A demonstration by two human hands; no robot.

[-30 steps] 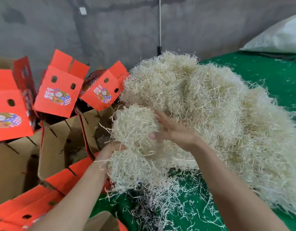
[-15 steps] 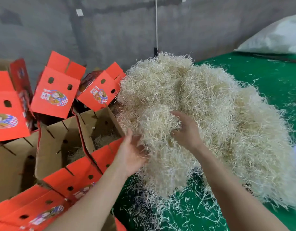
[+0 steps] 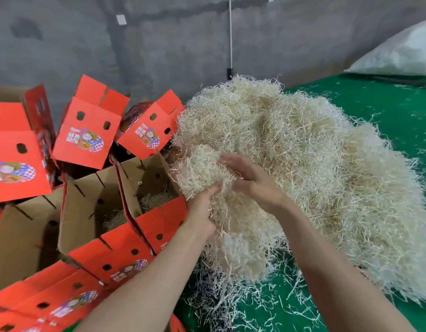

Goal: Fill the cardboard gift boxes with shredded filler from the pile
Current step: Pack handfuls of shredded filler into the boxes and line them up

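Observation:
A big pale pile of shredded filler (image 3: pixel 303 164) lies on the green table cover. At its left edge I hold a loose clump of filler (image 3: pixel 202 168) between both hands. My left hand (image 3: pixel 201 212) grips the clump from below, fingers buried in the strands. My right hand (image 3: pixel 252 180) rests on the clump's right side with straight fingers. Just left of the clump stands an open cardboard gift box (image 3: pixel 159 219), red outside, with a little filler on its bottom. Beside it a second open box (image 3: pixel 87 236) also holds some filler.
More red gift boxes (image 3: pixel 87 137) are stacked and tilted at the back left against a grey wall. Flat red flaps (image 3: pixel 51 298) lie at the front left. Loose strands litter the green cover (image 3: pixel 267 305). A white sack (image 3: pixel 403 53) lies at the far right.
My right hand has let go of the clump's top and now lies flat against it. My left hand has pushed deeper under the clump, which has shifted slightly left toward the open box.

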